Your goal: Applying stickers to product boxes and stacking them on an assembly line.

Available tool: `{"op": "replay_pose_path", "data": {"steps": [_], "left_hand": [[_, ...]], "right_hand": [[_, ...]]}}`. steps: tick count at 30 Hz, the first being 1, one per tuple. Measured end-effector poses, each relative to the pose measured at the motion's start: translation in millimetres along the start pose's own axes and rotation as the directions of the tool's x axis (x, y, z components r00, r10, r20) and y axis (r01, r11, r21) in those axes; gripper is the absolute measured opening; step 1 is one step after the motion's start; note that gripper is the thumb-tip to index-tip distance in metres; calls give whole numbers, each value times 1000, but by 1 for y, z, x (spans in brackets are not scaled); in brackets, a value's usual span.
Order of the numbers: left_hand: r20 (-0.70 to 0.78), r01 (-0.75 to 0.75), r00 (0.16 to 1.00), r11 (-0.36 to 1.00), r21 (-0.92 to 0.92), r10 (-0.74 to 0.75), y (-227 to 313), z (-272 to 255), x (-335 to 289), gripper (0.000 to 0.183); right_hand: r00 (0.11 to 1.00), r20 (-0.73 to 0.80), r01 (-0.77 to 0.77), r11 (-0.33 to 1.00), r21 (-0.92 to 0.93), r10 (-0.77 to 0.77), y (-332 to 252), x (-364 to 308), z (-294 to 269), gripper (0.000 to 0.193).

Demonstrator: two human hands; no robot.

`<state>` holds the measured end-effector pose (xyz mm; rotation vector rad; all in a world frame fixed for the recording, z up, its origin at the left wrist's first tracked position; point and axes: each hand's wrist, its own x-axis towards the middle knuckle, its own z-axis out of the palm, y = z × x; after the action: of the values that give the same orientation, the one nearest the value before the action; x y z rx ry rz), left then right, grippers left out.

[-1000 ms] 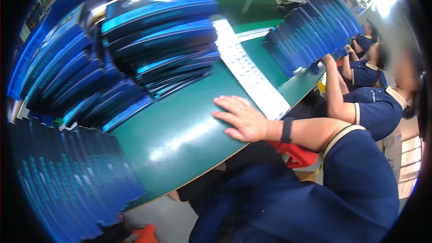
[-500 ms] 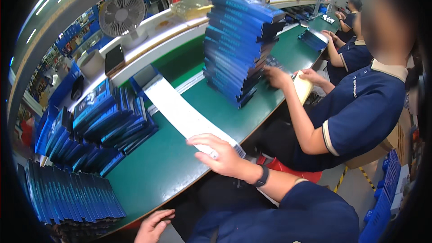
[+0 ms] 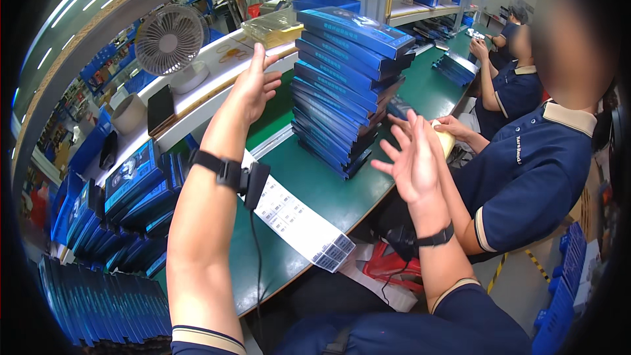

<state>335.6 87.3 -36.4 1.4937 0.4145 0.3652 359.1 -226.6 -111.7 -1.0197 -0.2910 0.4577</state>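
Blue boxes: a tall stack of blue boxes [image 3: 345,95] stands on the green table [image 3: 328,190], between the two raised hands.
Left hand: the left hand [image 3: 255,89] is up in the air, fingers spread apart, holding nothing. It is just beside the stack's left side.
Right hand: the right hand [image 3: 413,161] is up too, fingers apart and empty, near the stack's right side.
Under the left arm: a long white label sheet [image 3: 299,220] lies on the table.
Behind the left hand: a small white fan [image 3: 171,43] stands on a shelf.
Past the right hand: a co-worker's hand [image 3: 453,128] rests at the table edge.
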Motion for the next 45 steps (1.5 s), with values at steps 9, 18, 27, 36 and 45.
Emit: {"op": "replay_pose_path", "data": {"steps": [9,18,27,36,45], "left_hand": [[185,70,980,997,41,-77,-7,50,-11,79],[43,-146,988,986,-81,150,-15,60,-66,58],[-40,-322,946,946,-25,321,-37,15,-206,84],[-407,-221,898,971,-92,166,-127,3,-366,75],[-522,-179,848,977,-113,95,-204,-11,-416,79]], "right_hand": [[999,-40,-30,998,-47,28,-14,38,29,81],[981,175,75,997,31,-79,-28,47,29,58],[898,438,19,999,36,-33,-27,-20,55,45],[731,584,-356,927,-115,353,77,-91,68,68],[563,665,-404,866,-297,491,140,-91,87,77]]}}
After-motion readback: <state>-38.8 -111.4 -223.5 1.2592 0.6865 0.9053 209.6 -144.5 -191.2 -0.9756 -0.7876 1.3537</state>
